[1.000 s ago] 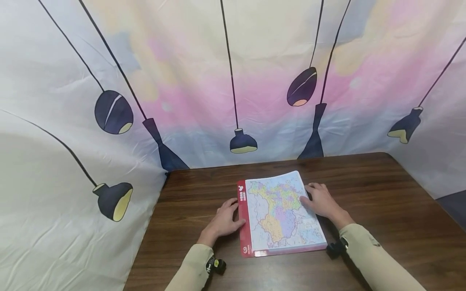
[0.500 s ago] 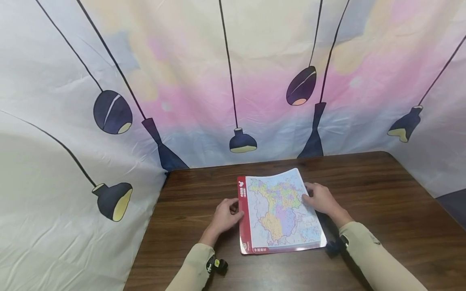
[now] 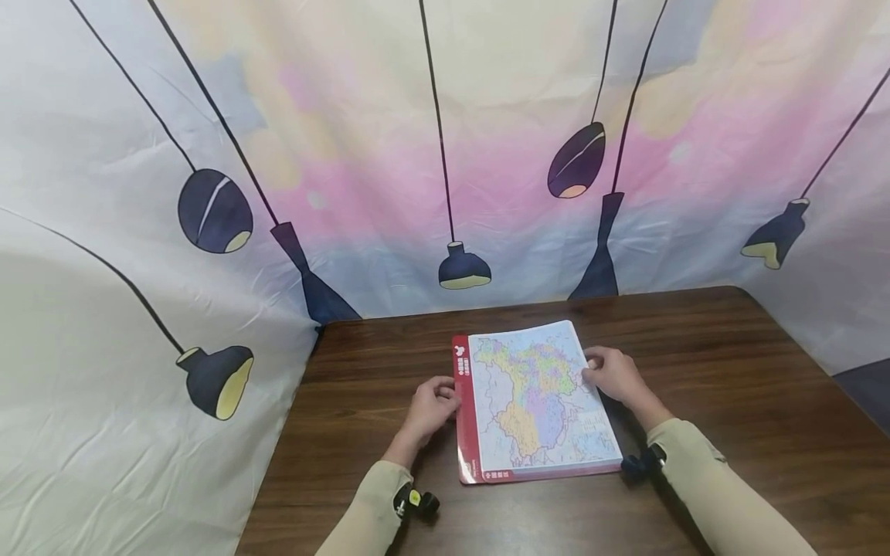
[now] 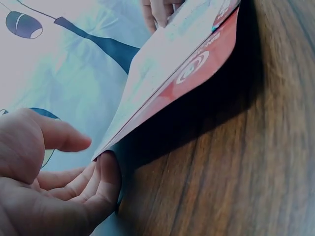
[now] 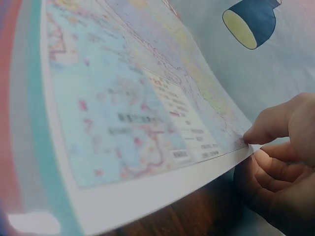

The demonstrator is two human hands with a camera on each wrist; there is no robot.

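Backdrop: a pale cloth sheet (image 3: 139, 232) printed with dark hanging lamps wraps round the back and both sides of a dark wood-grain worktop (image 3: 730, 371).
Map booklet: a thin map booklet (image 3: 535, 398) with a red spine strip lies near the middle of the worktop, spine to the person's left, a coloured map page on top.
Left hand: the left hand (image 3: 431, 409) sits just beside the red spine edge, fingers curled. In the left wrist view the fingertips (image 4: 106, 172) are tucked at the corner where the cover lifts off the wood, thumb held free above; it touches the edge rather than clasping it, probably to keep the booklet from sliding.
Right hand: the right hand (image 3: 612, 374) is at the outer, right-hand edge of the page. In the right wrist view the thumb lies on top of the sheet and the other fingers (image 5: 275, 172) curl under it, so it pinches the top sheet's edge.
Page: the top sheet (image 5: 147, 108) bows up off whatever lies beneath; a grip at the free edge, opposite the spine, is the likely reason the sheet bends this way.
Sleeves: beige sleeves (image 3: 716, 494) cover both forearms, each with a small dark device at the wrist.
Underside: whether more pages lie under the lifted sheet cannot be told.
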